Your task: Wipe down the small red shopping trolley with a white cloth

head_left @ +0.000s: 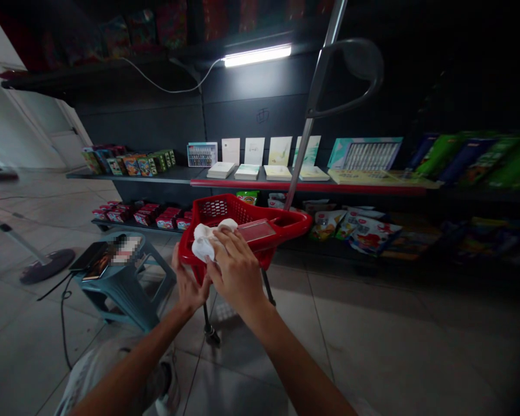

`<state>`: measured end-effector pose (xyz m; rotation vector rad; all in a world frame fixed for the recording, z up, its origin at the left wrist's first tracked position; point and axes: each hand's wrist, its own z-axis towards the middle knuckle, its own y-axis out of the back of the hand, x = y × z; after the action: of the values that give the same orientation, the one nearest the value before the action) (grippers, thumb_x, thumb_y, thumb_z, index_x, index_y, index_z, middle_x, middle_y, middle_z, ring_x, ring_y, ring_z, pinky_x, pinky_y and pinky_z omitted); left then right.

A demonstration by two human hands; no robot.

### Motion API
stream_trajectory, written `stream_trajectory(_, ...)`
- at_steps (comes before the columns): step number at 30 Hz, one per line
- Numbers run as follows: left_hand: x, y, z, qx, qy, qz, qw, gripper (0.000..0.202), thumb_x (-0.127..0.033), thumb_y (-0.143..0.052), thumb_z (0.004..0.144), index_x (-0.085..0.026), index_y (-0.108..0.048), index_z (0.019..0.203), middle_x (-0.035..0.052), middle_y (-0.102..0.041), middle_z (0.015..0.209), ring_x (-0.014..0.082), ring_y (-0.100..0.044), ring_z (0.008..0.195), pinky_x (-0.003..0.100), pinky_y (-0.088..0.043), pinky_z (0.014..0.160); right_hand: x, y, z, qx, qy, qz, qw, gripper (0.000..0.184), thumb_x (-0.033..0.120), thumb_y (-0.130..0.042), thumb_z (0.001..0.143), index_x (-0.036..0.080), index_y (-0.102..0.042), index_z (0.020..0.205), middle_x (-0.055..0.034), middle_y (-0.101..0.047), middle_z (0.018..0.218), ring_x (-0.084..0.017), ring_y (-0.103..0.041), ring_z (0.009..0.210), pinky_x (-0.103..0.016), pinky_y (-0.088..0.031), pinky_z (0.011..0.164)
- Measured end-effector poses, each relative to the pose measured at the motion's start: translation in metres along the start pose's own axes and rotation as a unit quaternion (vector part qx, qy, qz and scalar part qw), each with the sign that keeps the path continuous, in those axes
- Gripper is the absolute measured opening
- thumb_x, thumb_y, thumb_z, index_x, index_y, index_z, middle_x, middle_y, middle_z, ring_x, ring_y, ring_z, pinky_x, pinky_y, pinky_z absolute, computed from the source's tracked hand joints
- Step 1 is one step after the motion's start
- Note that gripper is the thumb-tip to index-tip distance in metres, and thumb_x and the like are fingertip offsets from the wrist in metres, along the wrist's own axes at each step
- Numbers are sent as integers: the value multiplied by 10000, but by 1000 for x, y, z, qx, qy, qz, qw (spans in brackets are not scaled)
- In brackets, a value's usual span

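Observation:
In front of me stands a small red shopping cart [214, 203] with a perforated plastic basket and dark legs on wheels. My right hand [236, 263] presses a crumpled white cloth [204, 242] against the near rim of the basket, fingers closed over it. Below that, my left hand [188, 283] grips the cart's near left corner from the outside, its fingers partly hidden behind the red plastic. A clear panel [256, 230] is set in the cart's handle section, just right of the cloth.
A blue-grey stool [132, 289] with a dark device and papers stands at the left. Behind the cart, a dark shelf [156, 175] bears boxes, books and bags. A metal pole [303, 141] rises behind the handle. A stand base [47, 266] rests on the tiled floor.

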<state>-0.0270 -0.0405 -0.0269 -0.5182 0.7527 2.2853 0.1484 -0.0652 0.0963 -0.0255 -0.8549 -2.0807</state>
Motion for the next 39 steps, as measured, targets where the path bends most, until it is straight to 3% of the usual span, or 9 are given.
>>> stream_trajectory(1,-7,3,-1,-43,-43,15,998,979,-564,-591,876,-224,-55,1622,197,-154,1676,394,-130,1588,660,-162,1273,0,-2,0,-2,0,2,1000,382,229,-571,967,166,-671,1330,-112,-625,1440,-261,-478,1434,-488,-314,1283)
stream_trajectory(3,-21,11,1,-71,-130,36,988,900,-601,-550,889,-247,-150,1614,185,-155,1678,414,-156,1579,668,-154,1272,1,-6,1,-10,-2,7,1000,384,205,-584,948,166,-677,1319,-114,-634,1426,-266,-488,1422,-495,-330,1275)
stream_trajectory(8,-39,15,18,-43,-232,47,971,784,-589,-465,930,-259,-231,1602,171,-361,1566,411,-305,1507,705,-90,1252,8,-11,2,-4,4,25,1000,411,144,-608,914,179,-671,1319,-102,-646,1416,-247,-531,1382,-467,-367,1259)
stream_trajectory(14,-28,18,38,-42,-145,138,979,617,-463,-460,993,-133,-382,1509,240,-445,1487,389,-422,1363,589,-283,1143,-11,0,4,4,47,-17,999,369,134,-544,985,234,-662,1320,-71,-661,1408,-240,-535,1403,-539,-275,1289)
stream_trajectory(20,-20,28,43,-41,-166,106,980,414,-457,-369,1026,-168,-535,1271,187,-539,1292,327,-499,1223,517,-374,1062,-71,37,2,-50,-46,-84,994,297,180,-506,991,185,-673,1236,-110,-708,1301,-262,-634,1249,-592,-286,1259)
stream_trajectory(25,-12,28,43,-69,-140,85,984,443,-501,-319,1033,-165,-515,1244,193,-508,1315,329,-476,1247,537,-383,1075,-108,64,-6,-73,-111,-127,983,170,202,-474,964,195,-644,958,-90,-722,1012,-249,-672,1003,-621,-297,1233)
stream_trajectory(28,-3,29,46,-87,-144,80,982,434,-505,-324,1030,-163,-507,1227,199,-513,1304,328,-485,1235,540,-396,1067,-107,66,-8,-71,-103,-126,984,143,213,-476,952,208,-605,890,-76,-699,946,-241,-656,950,-588,-313,1235)
stream_trajectory(33,13,41,55,-76,-142,76,984,446,-511,-300,1036,-168,-515,1222,202,-518,1324,331,-498,1264,542,-401,1082,-101,58,-8,-85,-76,-91,989,142,241,-479,942,223,-616,913,-80,-701,936,-250,-652,963,-492,-457,1142)
stream_trajectory(39,22,55,63,-72,-122,91,986,538,-575,-269,1044,-166,-534,1272,195,-499,1373,319,-487,1300,515,-384,1112,-128,58,-21,-108,-25,-53,992,213,296,-482,966,213,-634,1090,-79,-725,1051,-248,-671,1026,-518,-420,1174)
